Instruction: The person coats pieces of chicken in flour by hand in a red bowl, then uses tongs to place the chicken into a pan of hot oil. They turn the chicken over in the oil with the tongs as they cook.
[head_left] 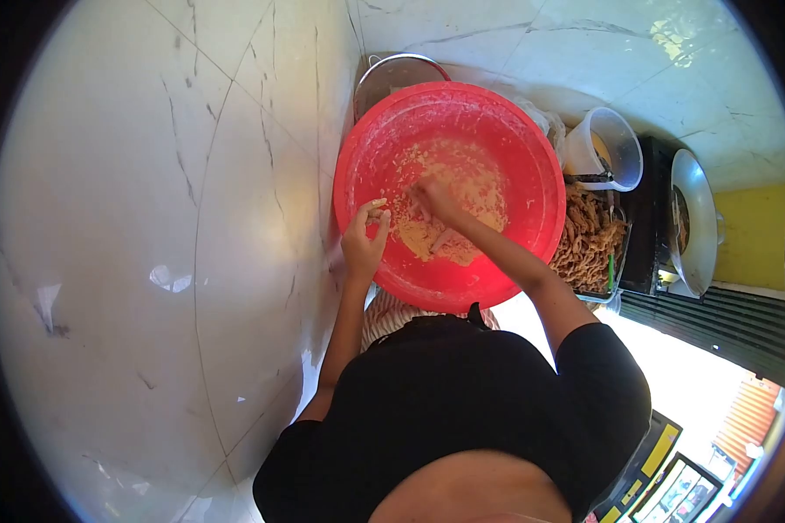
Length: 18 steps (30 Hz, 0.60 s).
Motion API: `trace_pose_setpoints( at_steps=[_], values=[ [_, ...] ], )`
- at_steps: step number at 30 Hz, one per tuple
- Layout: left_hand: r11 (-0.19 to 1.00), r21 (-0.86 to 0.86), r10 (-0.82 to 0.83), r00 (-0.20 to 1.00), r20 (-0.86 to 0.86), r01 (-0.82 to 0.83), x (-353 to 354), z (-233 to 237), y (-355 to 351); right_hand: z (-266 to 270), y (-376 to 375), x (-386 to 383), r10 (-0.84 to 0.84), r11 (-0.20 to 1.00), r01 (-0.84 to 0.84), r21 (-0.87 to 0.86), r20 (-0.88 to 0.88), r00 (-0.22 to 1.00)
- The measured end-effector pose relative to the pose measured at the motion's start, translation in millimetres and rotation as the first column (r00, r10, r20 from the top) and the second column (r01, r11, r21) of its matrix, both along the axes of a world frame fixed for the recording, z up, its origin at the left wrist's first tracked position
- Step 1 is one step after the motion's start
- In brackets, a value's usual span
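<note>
While the right hand (436, 200) is down in the middle of the red basin (532, 148), its fingers are bent into the crumbly mixture (480, 187). I cannot tell whether they close on a lump or only press on it. The left hand (364, 240) is at the near left side of the basin, just inside the rim. Its fingers are half curled and have some crumbs on them, and it is also not clear whether they grip the rim.

The basin is large, round and made of plastic, and it stands directly in front of the person, next to the white tiled wall (148, 218). The mixture is pale yellow and looks grainy. It lies in a loose heap on the bottom, and thin smears of it go up the inner sides.

A striped cloth (388, 314) shows under the near edge of the basin. Behind the basin, partly hidden by it, is a metal bowl (392, 74). To the right stands a white plastic jug (606, 144), and below it a tray of brown fried strands (589, 235) touches the basin's right side. Further right there is a black stove (650, 218) with a metal pan (693, 218) on it. The person's right forearm crosses over the near rim and covers a part of the mixture.
</note>
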<state>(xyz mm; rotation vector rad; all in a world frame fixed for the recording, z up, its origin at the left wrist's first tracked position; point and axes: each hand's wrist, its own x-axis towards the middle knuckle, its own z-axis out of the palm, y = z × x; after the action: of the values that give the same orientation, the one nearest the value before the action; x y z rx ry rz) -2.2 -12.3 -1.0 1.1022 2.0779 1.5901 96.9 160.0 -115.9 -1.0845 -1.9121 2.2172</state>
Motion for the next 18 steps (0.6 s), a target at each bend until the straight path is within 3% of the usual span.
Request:
trace_pose_setpoints(
  at_steps=[2,3,4,5,6,8,9,11,14,15,17,18],
  values=[
    [1.0,-0.003,0.002,1.0,0.013,-0.002,1.1,1.3,0.2,12.0,15.0,-5.1,-0.452,0.859,0.374,-0.349,-0.175,0.875],
    [1.0,-0.011,-0.003,1.0,0.015,0.003,0.6,1.4,0.3,17.4,17.3,-5.3,-0.454,0.858,0.377,-0.35,-0.169,0.875],
    [1.0,-0.021,-0.009,1.0,0.016,0.009,0.2,1.2,0.0,22.2,17.5,-5.4,-0.24,0.939,0.272,0.208,-0.17,0.956],
    [1.0,-0.027,-0.012,1.0,0.02,0.012,0.6,0.9,-0.6,22.6,15.6,-4.6,-0.049,0.717,0.067,0.694,-0.046,0.998],
    [1.0,-0.021,-0.008,1.0,0.008,0.008,0.4,0.6,-0.4,12.5,12.7,-4.1,-0.053,0.72,0.068,0.691,-0.043,0.998],
    [1.0,-0.016,-0.007,1.0,-0.002,0.007,0.0,1.6,0.4,-13.6,5.4,-3.1,0.386,0.456,-0.066,0.888,-0.131,0.913],
    [1.0,-0.001,-0.009,1.0,0.004,0.009,0.4,2.2,0.5,-19.6,-1.5,1.4,0.384,0.458,-0.068,0.886,-0.128,0.914],
    [1.0,0.014,-0.013,1.0,0.007,0.013,0.5,2.3,0.8,-27.7,-24.7,13.4,0.668,0.337,-0.369,0.866,0.056,0.742],
    [1.0,0.021,-0.018,1.0,0.002,0.018,0.2,0.3,-0.4,-8.3,-45.6,39.1,0.599,0.404,-0.482,0.778,0.173,0.782],
    [1.0,0.028,-0.012,1.0,0.007,0.012,-0.5,-1.8,-0.6,-4.9,-50.9,49.1,0.595,0.407,-0.479,0.778,0.172,0.785],
    [0.999,0.034,-0.015,1.0,0.018,0.015,1.2,-3.3,-2.1,1.9,-62.0,73.7,0.529,0.373,-0.611,0.699,0.381,0.758],
    [1.0,0.015,-0.011,0.997,0.075,0.01,1.7,-1.4,-2.6,5.3,-71.3,87.0,0.522,0.377,-0.61,0.697,0.384,0.762]
  ],
)
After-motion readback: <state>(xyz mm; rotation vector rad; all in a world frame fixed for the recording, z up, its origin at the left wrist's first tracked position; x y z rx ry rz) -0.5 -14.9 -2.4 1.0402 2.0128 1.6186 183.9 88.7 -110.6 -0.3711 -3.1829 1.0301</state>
